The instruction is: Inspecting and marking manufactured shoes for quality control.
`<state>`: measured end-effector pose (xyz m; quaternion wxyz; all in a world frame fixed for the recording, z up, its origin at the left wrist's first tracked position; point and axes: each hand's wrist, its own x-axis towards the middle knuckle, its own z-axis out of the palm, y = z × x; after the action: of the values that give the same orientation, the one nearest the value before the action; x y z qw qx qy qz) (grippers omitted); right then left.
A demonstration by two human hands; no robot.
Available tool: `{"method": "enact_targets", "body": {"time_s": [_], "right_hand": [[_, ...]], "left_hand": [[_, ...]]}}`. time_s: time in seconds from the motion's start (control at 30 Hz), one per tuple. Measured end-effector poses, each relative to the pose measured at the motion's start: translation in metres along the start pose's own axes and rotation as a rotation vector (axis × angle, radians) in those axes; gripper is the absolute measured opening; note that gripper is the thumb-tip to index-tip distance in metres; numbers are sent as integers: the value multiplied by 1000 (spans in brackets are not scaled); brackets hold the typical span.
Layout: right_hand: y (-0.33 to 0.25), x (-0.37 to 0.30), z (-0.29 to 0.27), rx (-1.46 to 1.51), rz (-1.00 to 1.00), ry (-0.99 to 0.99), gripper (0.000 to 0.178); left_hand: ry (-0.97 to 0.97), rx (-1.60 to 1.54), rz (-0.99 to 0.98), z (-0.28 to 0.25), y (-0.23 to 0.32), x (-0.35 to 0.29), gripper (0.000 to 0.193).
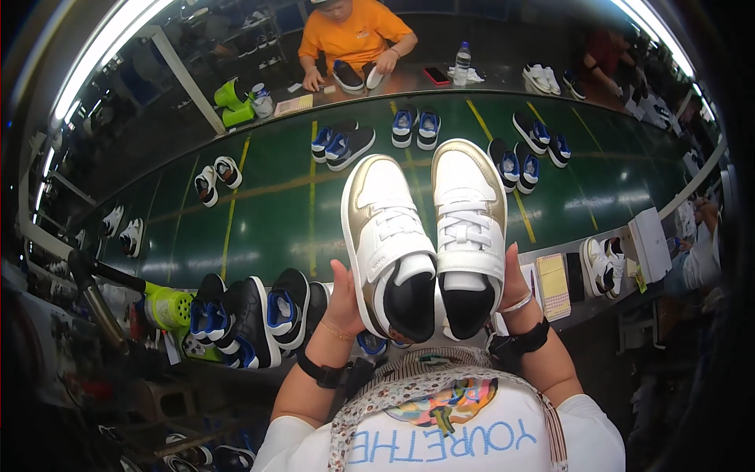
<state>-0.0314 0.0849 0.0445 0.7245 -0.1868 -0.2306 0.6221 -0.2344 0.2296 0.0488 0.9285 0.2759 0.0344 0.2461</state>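
A pair of white sneakers with gold trim is held up side by side in front of me, toes pointing away. My left hand (344,305) grips the left sneaker (385,224) from its outer side, near the heel. Around the outer side of the right sneaker (469,208) is my right hand (514,285). Both sneakers have white laces, a strap across the top and a dark lining. They touch or nearly touch at the straps. Most of my fingers are hidden behind the shoes; thumbs and palms show at the edges.
A green conveyor belt (275,208) with yellow lines carries several pairs of shoes. Black-and-blue sneakers (253,318) crowd the near left beside a lime-green fan (167,307). Notepads (553,287) and another white pair (599,267) lie right. Across the belt, an orange-shirted person (354,35) handles shoes.
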Motion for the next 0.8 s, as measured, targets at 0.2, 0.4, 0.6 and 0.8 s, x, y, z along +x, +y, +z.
{"method": "enact_targets", "body": {"time_s": [0.2,0.4,0.6,0.8], "right_hand": [[-3,-17,-5,-103,143,98,67],[-13,-21,1,-455,115,139,62],[-15,-23,13,-603,121,203,59],[-15,-22,21,-713,113,249,54]], "left_hand": [[-36,90,-181,-12,19,-17,70],[-1,408,-216,4,36,-23,70],[18,502,-193,-1,34,-18,69],[-11,562,-165,4,37,-15,66]]}}
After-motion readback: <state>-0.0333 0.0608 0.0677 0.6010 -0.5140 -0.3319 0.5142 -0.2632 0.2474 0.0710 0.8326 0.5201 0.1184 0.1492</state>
